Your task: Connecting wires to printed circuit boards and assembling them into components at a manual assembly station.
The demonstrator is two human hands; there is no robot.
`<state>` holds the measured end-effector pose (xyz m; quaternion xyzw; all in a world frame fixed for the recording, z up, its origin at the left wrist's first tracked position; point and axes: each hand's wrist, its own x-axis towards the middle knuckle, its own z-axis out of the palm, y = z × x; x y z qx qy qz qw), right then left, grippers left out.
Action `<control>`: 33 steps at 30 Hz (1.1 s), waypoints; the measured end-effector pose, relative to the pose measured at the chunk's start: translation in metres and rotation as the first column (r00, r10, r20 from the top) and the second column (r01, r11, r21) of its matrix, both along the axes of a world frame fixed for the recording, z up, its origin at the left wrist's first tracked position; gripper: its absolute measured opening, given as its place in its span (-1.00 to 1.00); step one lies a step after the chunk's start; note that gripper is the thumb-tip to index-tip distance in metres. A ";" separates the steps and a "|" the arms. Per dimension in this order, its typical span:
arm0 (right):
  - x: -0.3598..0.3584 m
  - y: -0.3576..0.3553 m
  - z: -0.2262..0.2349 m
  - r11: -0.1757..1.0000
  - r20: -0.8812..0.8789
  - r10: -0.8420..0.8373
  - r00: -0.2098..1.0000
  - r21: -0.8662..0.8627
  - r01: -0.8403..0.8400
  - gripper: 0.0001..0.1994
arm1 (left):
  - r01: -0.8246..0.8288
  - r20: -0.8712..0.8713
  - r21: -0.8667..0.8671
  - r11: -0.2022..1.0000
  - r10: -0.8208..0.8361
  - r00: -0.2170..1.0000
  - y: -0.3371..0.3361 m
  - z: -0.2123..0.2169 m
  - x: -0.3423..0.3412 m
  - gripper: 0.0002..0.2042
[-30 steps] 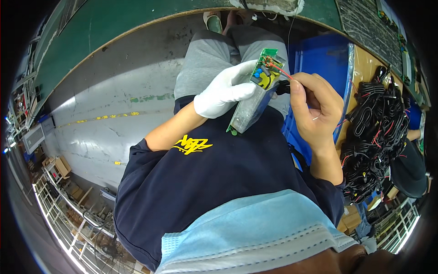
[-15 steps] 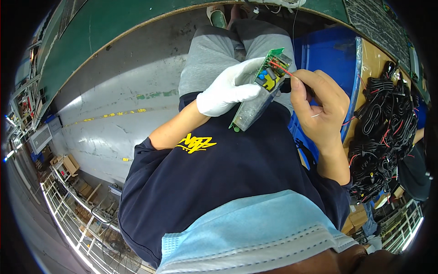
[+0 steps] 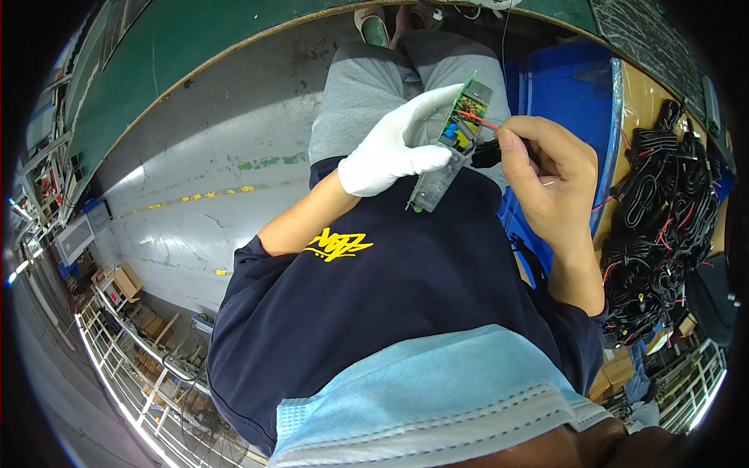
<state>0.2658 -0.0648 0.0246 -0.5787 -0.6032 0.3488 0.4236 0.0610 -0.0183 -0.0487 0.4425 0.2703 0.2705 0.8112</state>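
A green circuit board (image 3: 435, 186) with a grey metal block, blue parts and yellow parts is held in front of my torso. My left hand (image 3: 390, 152), in a white glove, is closed around its left side, with the thumb over the parts. Bare, my right hand (image 3: 555, 175) pinches a thin red wire (image 3: 481, 120) between thumb and forefinger. The wire's other end reaches in among the parts near the board's far end. Whether it is fixed there is too small to tell. A short pale strand shows by the curled fingers of my right hand.
A large heap of black cables (image 3: 659, 226) with red ends lies at the right, on a brown surface. A blue bin (image 3: 566, 101) stands beside my right hand. The green workbench edge (image 3: 211, 47) curves across the far side. Grey floor (image 3: 203, 156) stretches to the left.
The circuit board has been tilted, showing it more edge-on, and its near end has shifted up and to the right. My right hand keeps its pinch on the red wire.
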 end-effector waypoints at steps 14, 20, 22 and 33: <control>0.002 -0.004 -0.001 0.970 -0.243 0.048 0.969 -0.220 -0.103 -0.92 | -0.117 0.011 -0.048 0.992 0.118 0.993 -0.004 0.008 0.007 -0.01; 0.004 -0.003 0.000 0.953 -0.268 0.039 0.963 -0.279 -0.116 -0.90 | -0.113 0.030 -0.016 0.994 0.113 0.993 -0.003 0.006 0.008 -0.01; 0.005 -0.003 0.001 0.946 -0.282 0.034 0.959 -0.301 -0.122 -0.89 | -0.102 0.041 -0.034 0.994 0.103 0.994 -0.002 0.005 0.006 -0.03; 0.002 -0.004 -0.005 0.948 -0.369 0.007 0.929 -0.292 -0.124 -0.88 | -0.116 0.034 -0.038 0.992 0.118 0.992 -0.004 0.007 0.007 -0.01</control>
